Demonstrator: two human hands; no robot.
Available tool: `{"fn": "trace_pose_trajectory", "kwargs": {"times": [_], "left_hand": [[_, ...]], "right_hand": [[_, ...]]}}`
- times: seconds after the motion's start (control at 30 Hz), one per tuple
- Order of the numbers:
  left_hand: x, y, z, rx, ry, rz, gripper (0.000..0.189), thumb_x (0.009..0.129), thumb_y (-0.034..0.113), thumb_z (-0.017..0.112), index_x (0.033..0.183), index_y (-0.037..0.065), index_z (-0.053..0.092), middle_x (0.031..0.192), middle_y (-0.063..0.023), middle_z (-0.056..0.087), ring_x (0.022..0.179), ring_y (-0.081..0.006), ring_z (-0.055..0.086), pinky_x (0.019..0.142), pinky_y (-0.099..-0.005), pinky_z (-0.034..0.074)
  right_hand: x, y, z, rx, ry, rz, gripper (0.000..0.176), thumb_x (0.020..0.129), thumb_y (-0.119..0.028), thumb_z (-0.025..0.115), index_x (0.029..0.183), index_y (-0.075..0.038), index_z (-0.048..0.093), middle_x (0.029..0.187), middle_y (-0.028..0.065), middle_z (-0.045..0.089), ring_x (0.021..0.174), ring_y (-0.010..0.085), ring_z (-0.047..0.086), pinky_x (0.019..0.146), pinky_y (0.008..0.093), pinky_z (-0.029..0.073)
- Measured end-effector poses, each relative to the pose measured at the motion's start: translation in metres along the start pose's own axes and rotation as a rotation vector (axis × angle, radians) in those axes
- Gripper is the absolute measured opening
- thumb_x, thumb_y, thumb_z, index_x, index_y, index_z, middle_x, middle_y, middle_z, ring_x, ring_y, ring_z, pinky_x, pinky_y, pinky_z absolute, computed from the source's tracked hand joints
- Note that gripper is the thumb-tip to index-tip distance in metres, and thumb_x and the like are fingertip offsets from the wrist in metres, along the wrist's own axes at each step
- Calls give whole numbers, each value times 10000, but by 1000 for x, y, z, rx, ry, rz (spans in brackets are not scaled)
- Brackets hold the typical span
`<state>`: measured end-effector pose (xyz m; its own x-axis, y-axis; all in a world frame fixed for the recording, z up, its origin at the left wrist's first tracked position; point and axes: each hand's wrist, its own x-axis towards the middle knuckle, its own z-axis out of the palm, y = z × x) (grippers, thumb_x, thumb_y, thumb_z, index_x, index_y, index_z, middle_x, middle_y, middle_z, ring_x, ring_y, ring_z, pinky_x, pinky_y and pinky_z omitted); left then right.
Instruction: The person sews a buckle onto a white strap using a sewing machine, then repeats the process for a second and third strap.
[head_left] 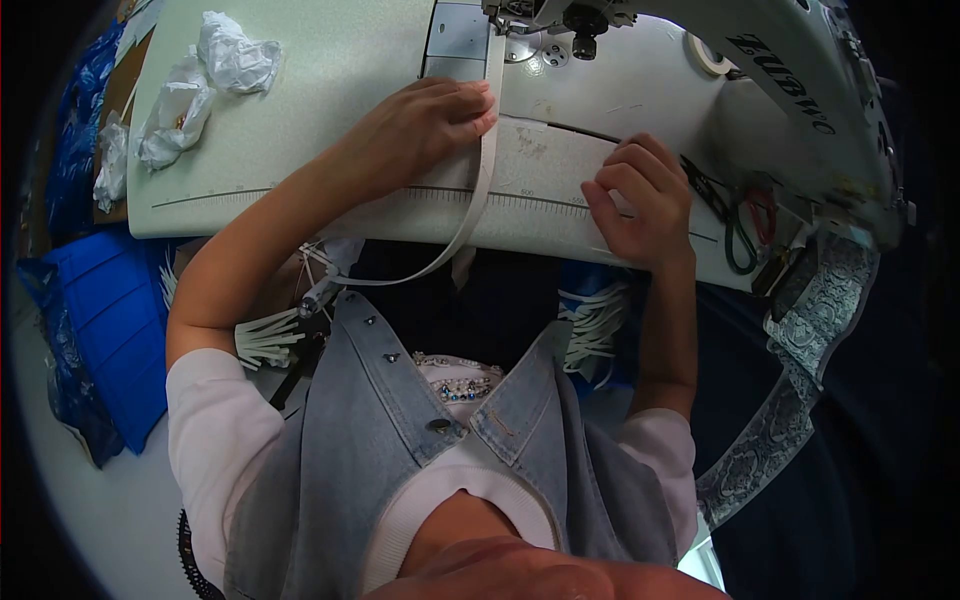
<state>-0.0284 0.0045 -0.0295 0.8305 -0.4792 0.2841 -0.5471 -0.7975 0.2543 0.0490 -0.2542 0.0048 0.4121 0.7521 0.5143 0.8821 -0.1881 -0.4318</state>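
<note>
Fingers of the left hand are pressed flat upon the white strap, which is run lengthwise from the sewing machine over the near edge of the table.

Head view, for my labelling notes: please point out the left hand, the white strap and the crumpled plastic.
left hand [420, 130]: head view, the back of the hand.
white strap [488, 165]: head view, the straight stretch just below that hand.
crumpled plastic [235, 55]: head view, the uppermost wad.
</note>
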Motion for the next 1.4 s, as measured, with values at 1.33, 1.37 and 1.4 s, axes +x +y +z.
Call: {"fn": "trace_pose_trajectory", "kwargs": {"times": [1.33,1.37,1.4], "left_hand": [[89,-137,30,-247,221,-410,317,777,248,667,1053,93,648,1009,-77,644,1000,-236,603,884,-373,455],[102,-154,40,-309,206,-480,336,768,269,668,1052,91,643,1008,-80,643,997,-243,602,878,-378,454],[115,-171,51,-370,187,-542,357,760,290,670,1052,88,638,1007,-83,641,995,-249,602,872,-382,452]], "right_hand": [[44,22,58,61,-231,17,203,764,-169,659,960,-124,692,1093,40,635,897,213,566,812,366,438],[44,22,59,43,-228,-2,203,764,-169,659,960,-124,692,1093,40,635,897,213,566,812,366,438],[43,21,60,66,-213,14,193,761,-169,667,948,-125,690,1090,26,627,908,215,559,819,368,429]]}}
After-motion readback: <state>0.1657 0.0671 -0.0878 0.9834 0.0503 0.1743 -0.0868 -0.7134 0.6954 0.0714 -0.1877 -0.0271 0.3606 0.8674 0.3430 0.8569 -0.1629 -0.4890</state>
